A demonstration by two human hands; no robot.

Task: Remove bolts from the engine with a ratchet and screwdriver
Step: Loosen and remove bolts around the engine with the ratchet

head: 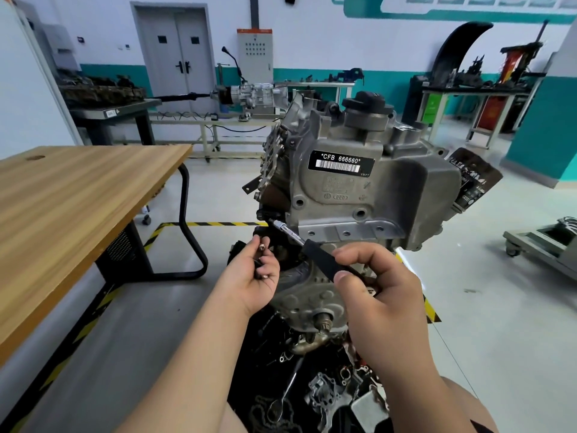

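Black-handled screwdriver (324,264) slants across centre frame, its metal tip meeting the lower left side of the grey engine (359,182). The right hand (381,295) has its grip closed round the handle. Just left, the left hand (249,276) curls its grip round small bolts (261,247). A wooden desk (78,198) fills the left.

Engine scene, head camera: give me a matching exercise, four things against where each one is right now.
1 screwdriver
2 bolts
3 ratchet
4 black filler cap

A on top of the engine
B held in the left hand
C lying below the engine
D gripped by the right hand

Pairs: 1-D, 2-B, 3-C, 4-A
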